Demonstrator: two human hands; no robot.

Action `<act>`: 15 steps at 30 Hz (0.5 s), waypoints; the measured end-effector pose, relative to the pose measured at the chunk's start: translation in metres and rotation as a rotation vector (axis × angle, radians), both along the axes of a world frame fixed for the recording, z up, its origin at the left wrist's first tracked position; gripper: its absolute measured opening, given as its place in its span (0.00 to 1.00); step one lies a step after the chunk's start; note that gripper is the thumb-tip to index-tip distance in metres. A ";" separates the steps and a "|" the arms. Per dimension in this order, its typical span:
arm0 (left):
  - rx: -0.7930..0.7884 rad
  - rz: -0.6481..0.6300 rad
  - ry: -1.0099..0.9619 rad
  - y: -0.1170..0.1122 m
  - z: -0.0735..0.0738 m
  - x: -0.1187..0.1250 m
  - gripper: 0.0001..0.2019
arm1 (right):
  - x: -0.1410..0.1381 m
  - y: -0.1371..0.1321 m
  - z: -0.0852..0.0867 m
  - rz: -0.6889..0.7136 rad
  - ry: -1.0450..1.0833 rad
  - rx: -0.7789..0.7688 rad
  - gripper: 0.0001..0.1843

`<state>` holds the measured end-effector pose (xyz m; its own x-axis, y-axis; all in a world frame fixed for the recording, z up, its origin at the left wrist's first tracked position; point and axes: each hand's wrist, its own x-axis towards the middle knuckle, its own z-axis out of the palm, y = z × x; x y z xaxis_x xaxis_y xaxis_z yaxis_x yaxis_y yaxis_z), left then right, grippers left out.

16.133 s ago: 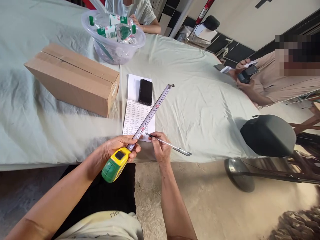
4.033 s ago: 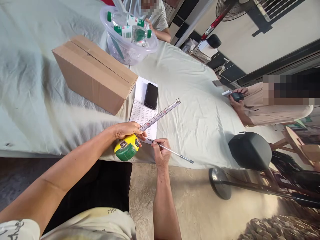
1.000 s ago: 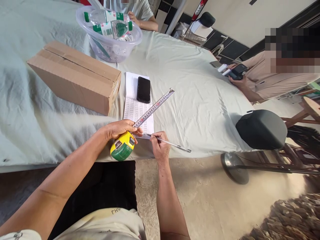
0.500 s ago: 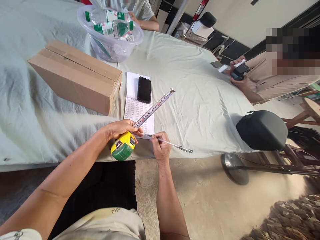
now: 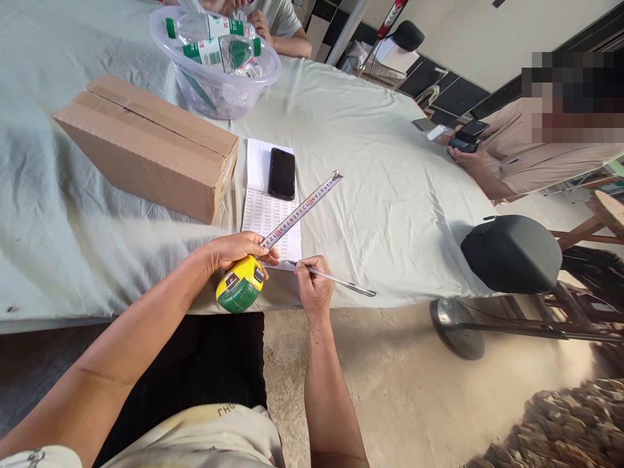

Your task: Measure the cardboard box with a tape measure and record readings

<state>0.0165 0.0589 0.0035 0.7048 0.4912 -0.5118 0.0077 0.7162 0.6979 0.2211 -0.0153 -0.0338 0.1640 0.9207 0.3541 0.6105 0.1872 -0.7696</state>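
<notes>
My left hand (image 5: 238, 250) is closed on a yellow and green tape measure (image 5: 240, 286) at the table's front edge. Its blade (image 5: 302, 211) sticks out up and to the right, over a notebook (image 5: 256, 214) filled with rows of handwriting. In my right hand (image 5: 316, 286) is a pen (image 5: 348, 285), its tip at the lower right of the page. A black phone (image 5: 281, 173) lies on the notebook's upper part. My left hand covers part of the page's lower edge.
Left of the notebook stands a closed cardboard box (image 5: 151, 149). Behind it, a clear basin (image 5: 219, 97) holds plastic bottles (image 5: 214, 52). At the right, a black rounded case (image 5: 511, 253) sits by the table edge. Two other people are at the table, one holding a dark device (image 5: 467, 136).
My hands, the tape measure and the pen have hardly moved. The person at the right has shifted their hands on the dark device, and the person behind the basin has moved a hand.
</notes>
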 end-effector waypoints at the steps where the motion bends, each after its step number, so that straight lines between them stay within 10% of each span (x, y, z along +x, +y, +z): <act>1: 0.000 0.000 0.000 0.000 0.000 0.000 0.05 | 0.000 0.000 0.000 0.001 -0.002 0.001 0.07; 15: 0.003 -0.002 -0.013 0.000 -0.002 -0.002 0.05 | 0.005 0.001 -0.003 -0.052 0.343 0.021 0.07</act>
